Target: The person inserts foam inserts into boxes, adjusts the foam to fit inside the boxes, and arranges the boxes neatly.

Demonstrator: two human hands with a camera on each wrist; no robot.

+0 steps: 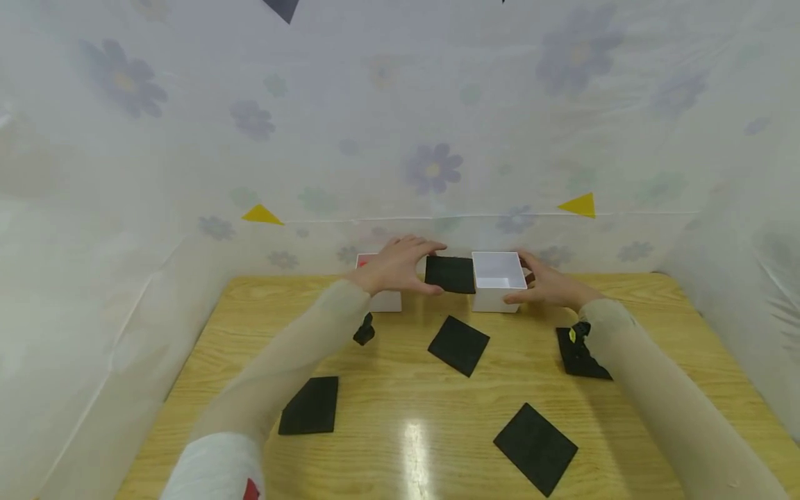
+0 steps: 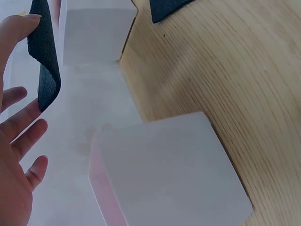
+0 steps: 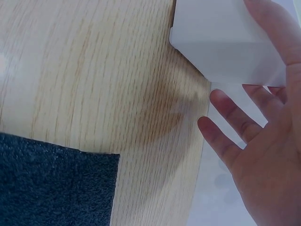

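Left hand: the left hand (image 1: pixel 400 267) pinches a black foam square (image 1: pixel 450 274) between thumb and fingers, holding it up between the two boxes at the far edge of the table (image 1: pixel 387 410).
Right hand: the right hand (image 1: pixel 550 285) rests against the right side of the open white box (image 1: pixel 498 280), fingers nearly straight, thumb on its near wall.
Left box: a second white box (image 1: pixel 382 297) sits under the left hand, partly hidden.
Loose squares: four more black squares lie apart on the near tabletop, one (image 1: pixel 459 344) just in front of the boxes.
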